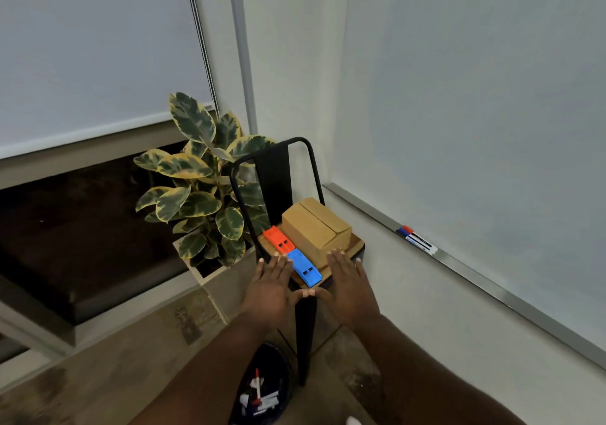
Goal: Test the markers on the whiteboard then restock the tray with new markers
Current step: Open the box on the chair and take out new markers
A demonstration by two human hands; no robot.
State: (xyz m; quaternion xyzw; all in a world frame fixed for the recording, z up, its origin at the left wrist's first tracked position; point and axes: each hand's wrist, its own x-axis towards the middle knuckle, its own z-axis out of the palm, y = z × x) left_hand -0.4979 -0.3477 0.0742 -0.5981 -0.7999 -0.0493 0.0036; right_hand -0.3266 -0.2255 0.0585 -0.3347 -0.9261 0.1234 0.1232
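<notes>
Markers [417,239] in tray [492,288] | left hand [272,285], right hand [348,285]: hands spread flat, thumbs touching, holding nothing

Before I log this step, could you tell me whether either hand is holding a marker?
No, the left hand and right hand are spread open over the chair, holding nothing.

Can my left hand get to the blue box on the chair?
Probably yes: the left hand is open right beside the blue box, and nothing covers the box or lies between them.

Black chair [273,175], potted plant [196,205], pale wall [295,64].
</notes>
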